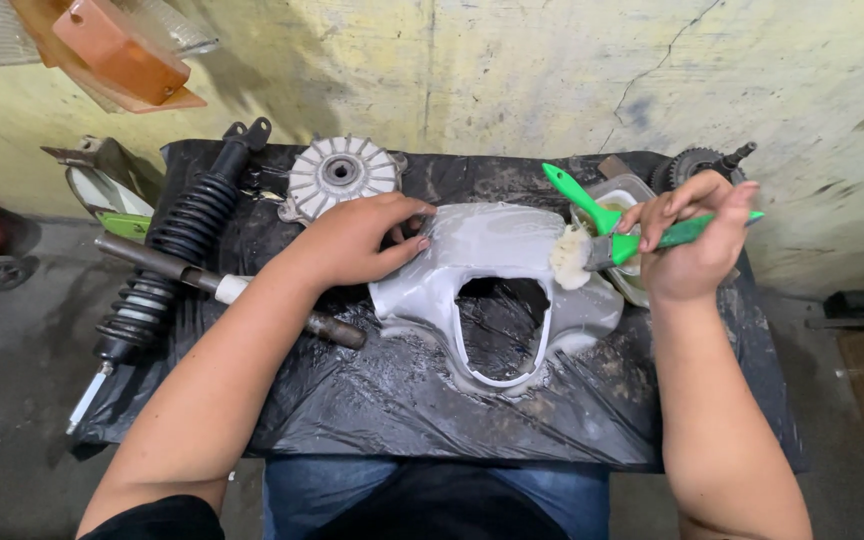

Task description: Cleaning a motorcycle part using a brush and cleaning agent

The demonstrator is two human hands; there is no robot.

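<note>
L hand (pixel 357 240) flat on grey fairing (pixel 492 275), R hand (pixel 697 240) w/ brush (pixel 612 247).

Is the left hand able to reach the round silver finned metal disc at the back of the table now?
Probably yes. The left hand rests on the grey plastic cover, and the round silver finned metal disc lies just beyond its fingers with nothing between. The hand would have to let go of the cover first.
</note>
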